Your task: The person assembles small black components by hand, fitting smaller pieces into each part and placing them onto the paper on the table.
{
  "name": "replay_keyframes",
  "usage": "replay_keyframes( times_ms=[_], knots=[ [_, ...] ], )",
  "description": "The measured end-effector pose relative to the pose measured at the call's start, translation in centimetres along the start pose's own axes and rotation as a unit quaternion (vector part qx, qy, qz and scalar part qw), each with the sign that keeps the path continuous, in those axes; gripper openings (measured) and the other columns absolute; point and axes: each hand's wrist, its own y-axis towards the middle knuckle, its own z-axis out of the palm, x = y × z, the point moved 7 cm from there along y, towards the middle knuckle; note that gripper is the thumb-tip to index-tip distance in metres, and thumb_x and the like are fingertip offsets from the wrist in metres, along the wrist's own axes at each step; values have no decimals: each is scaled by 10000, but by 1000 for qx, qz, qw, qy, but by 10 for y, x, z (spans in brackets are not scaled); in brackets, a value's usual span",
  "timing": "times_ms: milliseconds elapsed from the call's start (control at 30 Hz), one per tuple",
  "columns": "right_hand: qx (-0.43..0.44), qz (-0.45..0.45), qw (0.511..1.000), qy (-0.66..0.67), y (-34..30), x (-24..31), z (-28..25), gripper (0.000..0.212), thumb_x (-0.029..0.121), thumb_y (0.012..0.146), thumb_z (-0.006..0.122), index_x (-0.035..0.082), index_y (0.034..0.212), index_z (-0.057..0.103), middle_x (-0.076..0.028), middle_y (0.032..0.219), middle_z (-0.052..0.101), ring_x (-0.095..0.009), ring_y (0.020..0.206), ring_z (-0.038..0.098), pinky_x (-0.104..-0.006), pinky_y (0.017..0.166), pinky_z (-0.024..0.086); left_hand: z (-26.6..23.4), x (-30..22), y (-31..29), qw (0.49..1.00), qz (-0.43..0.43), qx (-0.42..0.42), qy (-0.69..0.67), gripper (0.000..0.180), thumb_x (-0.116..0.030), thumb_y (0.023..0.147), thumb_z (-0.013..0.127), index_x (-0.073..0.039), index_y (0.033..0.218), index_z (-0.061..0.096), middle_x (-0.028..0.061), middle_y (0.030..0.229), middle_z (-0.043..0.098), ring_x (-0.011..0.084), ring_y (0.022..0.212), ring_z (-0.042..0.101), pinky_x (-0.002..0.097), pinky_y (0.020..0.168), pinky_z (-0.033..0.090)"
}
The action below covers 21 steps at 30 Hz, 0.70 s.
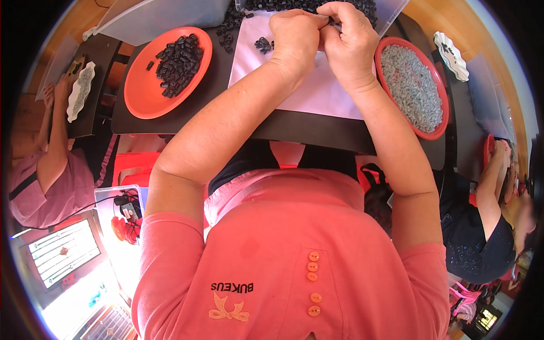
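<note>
My left hand (pixel 298 35) and my right hand (pixel 349 44) meet over a pale sheet (pixel 323 93) at the far side of the table. Both are closed, with fingertips close together. A small black piece (pixel 330 21) shows at the right fingertips; what the left fingers pinch is hidden. Beside the left wrist, a few loose black pieces (pixel 263 45) lie on the sheet. To the left, an orange plate (pixel 136 93) holds a heap of black plastic pieces (pixel 180 62). On the right, a red plate (pixel 442 107) is filled with small clear-grey pieces (pixel 411 85).
Beyond my hands stands a clear plastic bin (pixel 391 14) with many black pieces; more spill onto the dark table (pixel 272 126). Another clear bin (pixel 153 22) is at the back left. People work at the left (pixel 54 181) and right (pixel 481 232), near white scalloped trays (pixel 81 93).
</note>
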Motion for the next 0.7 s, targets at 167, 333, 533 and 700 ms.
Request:
replay_keyframes(
  times_ms=[167,333,533,700],
  knots=[
    [3,-24,1000,-4,0,5,2,175,-68,665,569,52,789,593,-113,711,593,-341,681,600,-445,636,472,1,5,1,1000,-22,14,-12,61,3,823,635,52,834,670,127,791,663,190,672,593,377,563,458],
    [38,-81,995,-38,-8,-8,9,280,-81,673,664,97,889,660,-39,783,685,-247,701,655,-360,659,525,-8,19,7,994,-71,-46,-62,50,37,823,637,81,835,658,107,828,639,175,704,591,351,590,457],
    [-147,-61,965,209,-7,-15,1,155,-50,677,570,53,792,583,-120,714,587,-353,690,599,-460,648,474,2,8,5,999,-43,30,0,124,-5,873,639,97,934,674,121,807,650,203,691,624,352,611,499],
    [19,-17,1000,-1,-1,-20,1,184,-60,701,583,45,852,581,-143,780,611,-372,737,614,-464,676,488,5,4,10,995,-47,80,44,176,-56,917,650,102,989,676,159,845,686,241,706,671,358,630,550]
  ],
)
